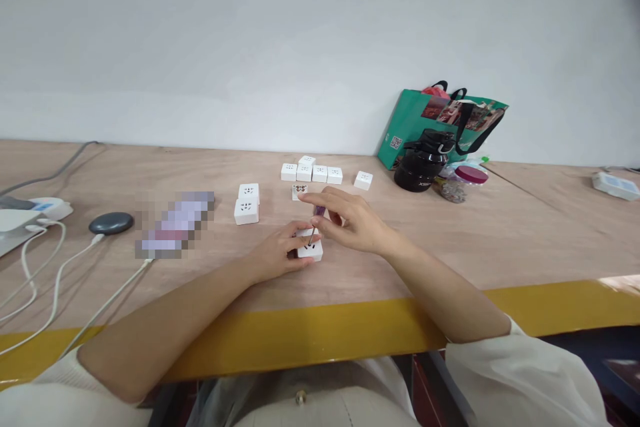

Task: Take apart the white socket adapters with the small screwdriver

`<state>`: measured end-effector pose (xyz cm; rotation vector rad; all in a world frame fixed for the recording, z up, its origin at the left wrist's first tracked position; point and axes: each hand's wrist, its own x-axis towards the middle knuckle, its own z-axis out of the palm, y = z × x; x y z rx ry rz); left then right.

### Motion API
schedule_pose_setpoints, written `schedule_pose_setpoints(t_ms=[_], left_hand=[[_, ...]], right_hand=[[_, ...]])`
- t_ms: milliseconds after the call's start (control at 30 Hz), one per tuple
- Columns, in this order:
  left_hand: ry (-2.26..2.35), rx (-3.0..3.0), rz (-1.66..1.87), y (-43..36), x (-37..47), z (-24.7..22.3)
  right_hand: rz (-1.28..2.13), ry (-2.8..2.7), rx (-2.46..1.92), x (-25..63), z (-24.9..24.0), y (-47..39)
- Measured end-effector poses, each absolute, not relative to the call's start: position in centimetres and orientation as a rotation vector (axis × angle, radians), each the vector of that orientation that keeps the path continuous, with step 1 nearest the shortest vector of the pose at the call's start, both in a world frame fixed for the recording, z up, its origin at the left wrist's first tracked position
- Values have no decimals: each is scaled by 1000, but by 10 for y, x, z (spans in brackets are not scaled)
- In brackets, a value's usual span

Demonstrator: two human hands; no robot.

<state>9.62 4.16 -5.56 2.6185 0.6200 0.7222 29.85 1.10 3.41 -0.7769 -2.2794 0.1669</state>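
Observation:
A white socket block (pixel 311 253) lies on the wooden table near its front edge, held at its left side by the fingers of my left hand (pixel 283 250). My right hand (pixel 350 217) grips a screwdriver with a purple handle (pixel 319 211), its thin shaft slanting down to the face of the block. Just behind my hands is a small white piece with brass-coloured parts (pixel 299 191). Two white socket blocks (pixel 247 211) stand to the left, and several more (pixel 319 173) form a cluster farther back. One block (pixel 363 180) sits apart on the right.
A black flask (pixel 423 163), a green bag (pixel 400 127) and a jar with a dark red lid (pixel 471 175) stand at the back right. On the left are a blurred phone (pixel 177 223), a dark round device (pixel 111 223) and white cables. The table's front edge (pixel 320 337) is yellow.

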Motion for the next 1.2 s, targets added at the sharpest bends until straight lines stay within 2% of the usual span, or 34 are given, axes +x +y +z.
schedule_pose_setpoints(t_ms=[400,567,667,833,1000,1200], left_hand=[[623,2695,690,40,94,-51],[859,2718,307,31,86,-20],[1066,2699,-25,23,75,4],[1430,2739,-278,13,62,22],[1611,2768,-291,14,58,15],[1668,2835,-295,36,45,-4]], right_hand=[[314,-2008,-924,295,26,18],[470,-1870,-1093,307,23,36],[320,-1934,-1266,315,22,45],[37,-2205,-1373,317,2,60],[-59,-2186,-1695,302,-38,83],[-68,-2208,-1681,283,-54,116]])
